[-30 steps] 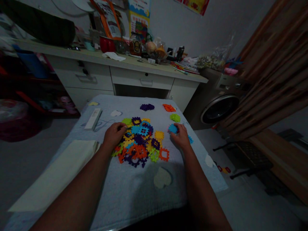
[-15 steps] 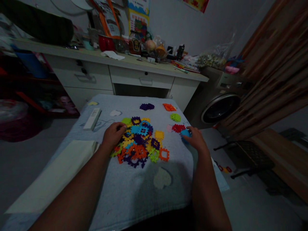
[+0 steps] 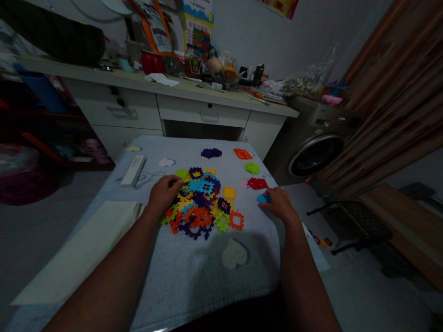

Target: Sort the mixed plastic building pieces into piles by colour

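Cream folded sheet (image 3: 81, 251) lies at far left on the blue-grey cloth (image 3: 166, 281); beyond it, a slim white box (image 3: 134, 171). Left hand (image 3: 164, 193): at the left edge of the mixed pile (image 3: 200, 200), fingers curled toward the thumb; cannot tell whether a piece is pinched. Pile: notched tiles and frames, overlapping at odd angles. A yellow tile (image 3: 229, 192) and an orange frame (image 3: 236, 220) sit at its right edge, easiest to lift by their notched rims. Judged plastic: light, fairly stiff, slightly slippery when stacked; thin window bars probably the weakest part, so outer edges preferred. Behind, sorted by colour: purple cluster (image 3: 211, 153), orange cluster (image 3: 242, 153), green cluster (image 3: 251, 168), red cluster (image 3: 258, 184). Blue pieces (image 3: 263, 198) lie nearer, at the fingertips of the right hand (image 3: 280, 204); thumb on the near side, fingers beyond. Gripping or merely resting: cannot tell.
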A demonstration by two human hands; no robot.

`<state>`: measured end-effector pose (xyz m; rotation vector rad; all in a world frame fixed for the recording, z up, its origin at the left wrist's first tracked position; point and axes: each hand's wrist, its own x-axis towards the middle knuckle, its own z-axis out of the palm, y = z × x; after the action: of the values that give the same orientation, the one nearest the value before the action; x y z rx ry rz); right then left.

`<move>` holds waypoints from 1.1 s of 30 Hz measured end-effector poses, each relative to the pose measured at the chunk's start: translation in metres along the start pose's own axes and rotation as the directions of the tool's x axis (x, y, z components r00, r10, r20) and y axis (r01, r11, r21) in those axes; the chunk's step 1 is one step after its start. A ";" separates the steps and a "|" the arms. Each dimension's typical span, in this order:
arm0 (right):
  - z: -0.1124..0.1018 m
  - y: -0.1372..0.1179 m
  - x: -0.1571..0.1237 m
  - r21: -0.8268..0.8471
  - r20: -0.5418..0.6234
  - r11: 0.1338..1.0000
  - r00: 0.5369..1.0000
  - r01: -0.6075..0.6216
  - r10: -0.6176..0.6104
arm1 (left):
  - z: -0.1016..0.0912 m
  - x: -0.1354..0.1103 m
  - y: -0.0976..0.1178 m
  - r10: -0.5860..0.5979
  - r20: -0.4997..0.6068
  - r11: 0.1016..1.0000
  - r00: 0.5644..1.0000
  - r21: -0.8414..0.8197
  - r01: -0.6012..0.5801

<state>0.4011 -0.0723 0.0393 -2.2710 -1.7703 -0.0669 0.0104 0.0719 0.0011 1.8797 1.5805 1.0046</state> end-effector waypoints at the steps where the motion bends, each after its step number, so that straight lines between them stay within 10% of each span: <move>1: -0.001 -0.003 0.002 0.014 -0.015 1.000 1.000 0.022 -0.021 | 0.000 0.000 0.000 0.001 0.000 1.000 1.000 0.002 -0.001; 13: 0.024 -0.093 0.020 0.308 0.156 0.869 0.881 0.387 -0.448 | 0.000 -0.001 0.001 0.013 -0.003 1.000 1.000 0.012 -0.013; 33: 0.034 -0.091 0.021 0.568 0.023 0.801 0.969 0.191 -0.248 | 0.001 -0.001 -0.001 0.017 0.000 1.000 1.000 -0.012 -0.017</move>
<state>0.3154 -0.0239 0.0262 -1.6630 -1.7892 0.4725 0.0107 0.0712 -0.0007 1.8884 1.5576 1.0195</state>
